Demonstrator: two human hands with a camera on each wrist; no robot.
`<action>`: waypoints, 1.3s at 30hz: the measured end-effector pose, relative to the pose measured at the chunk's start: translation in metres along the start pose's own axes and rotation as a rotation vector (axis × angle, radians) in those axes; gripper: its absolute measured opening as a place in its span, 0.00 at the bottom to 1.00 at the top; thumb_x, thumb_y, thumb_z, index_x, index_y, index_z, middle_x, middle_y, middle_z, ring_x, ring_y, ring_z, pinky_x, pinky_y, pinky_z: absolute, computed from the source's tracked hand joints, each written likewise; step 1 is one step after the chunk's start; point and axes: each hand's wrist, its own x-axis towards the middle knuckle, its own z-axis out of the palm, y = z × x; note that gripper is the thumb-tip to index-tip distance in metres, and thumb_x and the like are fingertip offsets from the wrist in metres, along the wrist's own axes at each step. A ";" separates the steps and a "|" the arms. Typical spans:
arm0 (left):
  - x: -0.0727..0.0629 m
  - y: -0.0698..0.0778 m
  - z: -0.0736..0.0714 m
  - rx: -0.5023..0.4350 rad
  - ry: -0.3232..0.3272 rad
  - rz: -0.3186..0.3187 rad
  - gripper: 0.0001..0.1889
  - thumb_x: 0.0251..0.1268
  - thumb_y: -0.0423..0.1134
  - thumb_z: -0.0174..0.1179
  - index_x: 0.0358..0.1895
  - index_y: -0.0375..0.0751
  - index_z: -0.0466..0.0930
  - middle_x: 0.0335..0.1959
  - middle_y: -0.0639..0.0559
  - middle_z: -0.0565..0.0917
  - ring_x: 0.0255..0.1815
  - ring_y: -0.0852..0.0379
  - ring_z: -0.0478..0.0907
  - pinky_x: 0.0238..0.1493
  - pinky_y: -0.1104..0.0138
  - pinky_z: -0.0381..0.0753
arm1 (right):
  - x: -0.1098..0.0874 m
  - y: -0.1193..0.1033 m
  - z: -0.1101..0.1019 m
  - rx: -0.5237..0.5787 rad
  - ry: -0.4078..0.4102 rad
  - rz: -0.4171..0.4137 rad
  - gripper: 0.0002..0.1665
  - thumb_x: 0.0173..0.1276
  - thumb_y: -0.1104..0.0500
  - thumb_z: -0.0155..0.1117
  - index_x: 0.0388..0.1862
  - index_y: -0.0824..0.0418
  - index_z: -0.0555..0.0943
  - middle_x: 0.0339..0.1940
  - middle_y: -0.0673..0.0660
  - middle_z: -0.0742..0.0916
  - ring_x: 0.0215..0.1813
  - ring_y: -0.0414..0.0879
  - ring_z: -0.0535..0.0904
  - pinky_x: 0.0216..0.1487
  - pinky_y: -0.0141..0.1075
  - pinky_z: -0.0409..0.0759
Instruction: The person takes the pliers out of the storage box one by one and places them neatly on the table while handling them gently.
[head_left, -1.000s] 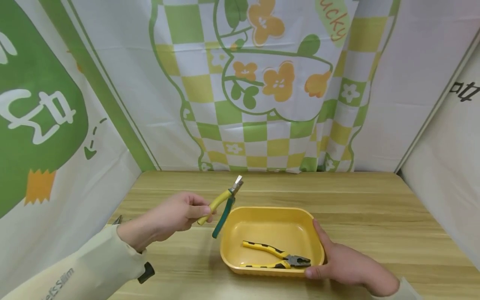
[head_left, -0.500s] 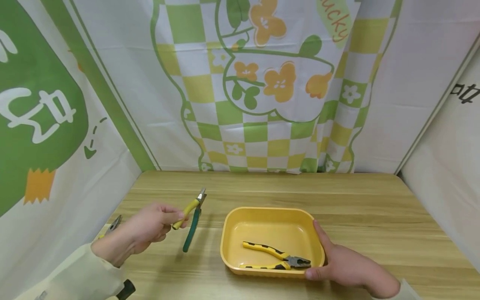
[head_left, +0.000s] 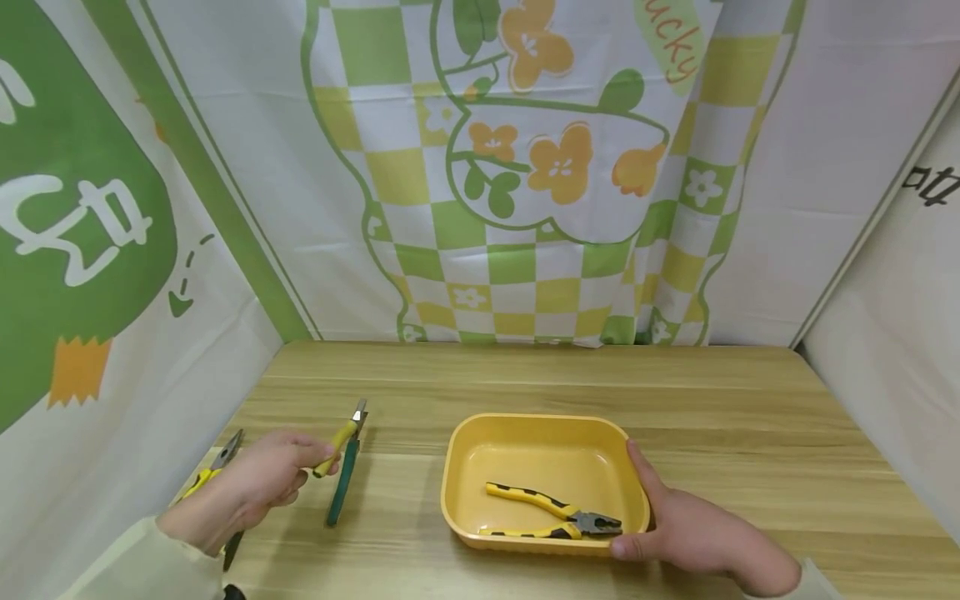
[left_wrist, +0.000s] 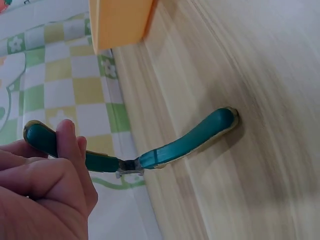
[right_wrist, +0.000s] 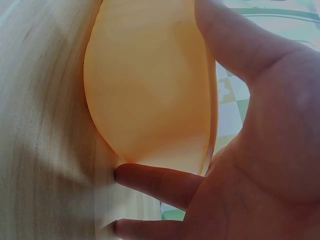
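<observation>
Three hand tools in view, 1 tray.

Item 1: green-and-yellow-handled pliers (head_left: 346,479), exact type n/a; L of ctr, lower half of frame. L hand (head_left: 273,471): fingers pinch one handle; other handle hangs spread toward the table, contact w/ wood can't be told. Handling (est.): grip is at the handle's end, so tool may swivel; firm pinch, slow lowering, loose handle down first, then nose, no drop. Approx. gap to item 3 is small; suggest laying it to the R of that tool so handles don't tangle.

Item 2: yellow plastic tray (head_left: 540,433), lower ctr. R hand (head_left: 686,533): thumb and fingers grip its lower-R corner. Light steadying should do; no squeeze or tilt req'd. Contents: yellow-and-black combination pliers (head_left: 579,518), handles spread, nose to R, by tray's near wall.

Item 3: needle-nose pliers (head_left: 227,450), lower L, nose up-R, partly hidden behind L wrist; dark tip (head_left: 232,550) below wrist may be its other handle, unconfirmed.

Surface: 1 table (head_left: 787,467), light wood-grain, rounded far corners.

Room: checked floral cloth (head_left: 450,250), upper ctr, w/ partial "lucky" lettering upper R; white side panels, L one bearing green patch (head_left: 82,292), white characters, dashed arrow.
</observation>
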 end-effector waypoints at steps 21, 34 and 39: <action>0.004 -0.028 0.000 0.037 0.037 -0.052 0.15 0.75 0.39 0.54 0.39 0.29 0.84 0.16 0.58 0.69 0.11 0.66 0.54 0.15 0.73 0.58 | -0.001 0.000 0.001 0.010 -0.001 0.002 0.77 0.59 0.39 0.74 0.79 0.68 0.28 0.51 0.70 0.84 0.50 0.54 0.79 0.55 0.59 0.73; 0.020 -0.044 0.027 0.336 0.170 -0.041 0.09 0.64 0.39 0.67 0.35 0.35 0.86 0.40 0.49 0.84 0.47 0.48 0.77 0.48 0.51 0.76 | -0.002 -0.001 0.000 0.002 0.010 0.001 0.77 0.59 0.38 0.74 0.79 0.69 0.29 0.51 0.70 0.84 0.49 0.53 0.79 0.55 0.59 0.73; 0.022 -0.039 0.035 0.401 0.145 -0.045 0.09 0.64 0.39 0.67 0.30 0.36 0.85 0.36 0.53 0.83 0.44 0.47 0.79 0.44 0.50 0.78 | -0.003 -0.002 0.000 -0.018 0.016 -0.021 0.77 0.59 0.37 0.74 0.79 0.68 0.29 0.47 0.68 0.85 0.47 0.52 0.79 0.54 0.58 0.74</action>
